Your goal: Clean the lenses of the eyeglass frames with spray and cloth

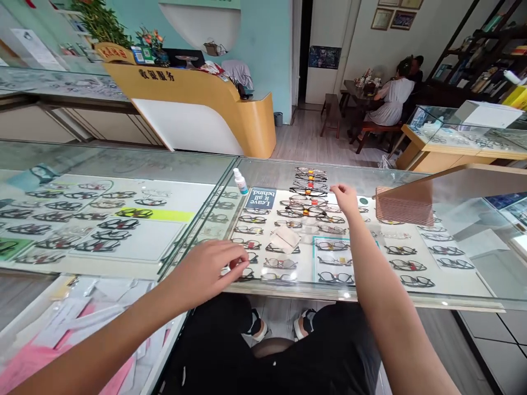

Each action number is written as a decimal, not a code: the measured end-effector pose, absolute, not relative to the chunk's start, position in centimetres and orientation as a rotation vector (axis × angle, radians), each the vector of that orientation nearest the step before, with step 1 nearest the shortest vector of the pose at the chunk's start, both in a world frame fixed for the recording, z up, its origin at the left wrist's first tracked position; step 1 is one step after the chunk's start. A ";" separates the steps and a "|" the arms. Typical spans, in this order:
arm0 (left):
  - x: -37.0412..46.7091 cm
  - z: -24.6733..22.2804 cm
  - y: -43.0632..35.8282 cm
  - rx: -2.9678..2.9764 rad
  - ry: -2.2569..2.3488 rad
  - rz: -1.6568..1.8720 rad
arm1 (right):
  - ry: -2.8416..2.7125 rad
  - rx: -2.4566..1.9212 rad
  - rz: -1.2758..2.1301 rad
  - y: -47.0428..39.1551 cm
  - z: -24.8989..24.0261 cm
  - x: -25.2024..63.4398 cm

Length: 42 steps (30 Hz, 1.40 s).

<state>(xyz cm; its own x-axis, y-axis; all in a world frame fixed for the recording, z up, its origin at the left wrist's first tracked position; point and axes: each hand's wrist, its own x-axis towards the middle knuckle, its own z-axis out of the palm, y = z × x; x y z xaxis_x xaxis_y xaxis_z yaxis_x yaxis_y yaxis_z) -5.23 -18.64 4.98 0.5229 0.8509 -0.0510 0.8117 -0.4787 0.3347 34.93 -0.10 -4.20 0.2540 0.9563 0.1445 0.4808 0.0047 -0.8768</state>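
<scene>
R hand (346, 199) is out over the glass table (267, 173), w/ its fingers (335, 188) bent, tips drawn close tog., just beside the right end of a column of specs (309, 191). Can't tell if the tips touch a pair or have hold of anything. That column lies on the glass top, pairs overlapping, running from nr the far edge to about mid-table; several have orange or red tags at the bridge.

L hand (216, 267) is over the near edge, left of centre: fingers loosely curled, thumb tip v. close to the index. Can't tell if anything's pinched btwn them, or if the hand rests on the glass.

Spray bottle (240, 181), white, stands upright left of the column; blue card (261, 198) just nearer. Cloth (285, 240), pale, lies btwn column & near edge. Display specs (335, 277) sit in rows around it, many w/ dark rims. Brown stand (404, 206) is to the right, well apart from the column.

Lower left: white tray (163, 356) w/ pink & white packs. Beyond the table: cash desk (197, 90), & at far right two people (391, 99) seated at a dark table (357, 90).
</scene>
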 end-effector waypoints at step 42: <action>7.1 9.6 -4.9 1.329 0.878 0.830 | -1.195 -1.581 0.463 -0.2 -5.7 35.7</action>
<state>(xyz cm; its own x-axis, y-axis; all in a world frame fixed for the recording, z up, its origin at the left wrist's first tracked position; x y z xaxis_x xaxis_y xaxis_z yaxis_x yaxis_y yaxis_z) 7.07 -4.87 9.64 0.4466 0.8928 -0.0583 -0.0079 0.0692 0.9976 35.73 -0.21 -5.72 0.4255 0.8640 0.2691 0.4569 0.0516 -0.8880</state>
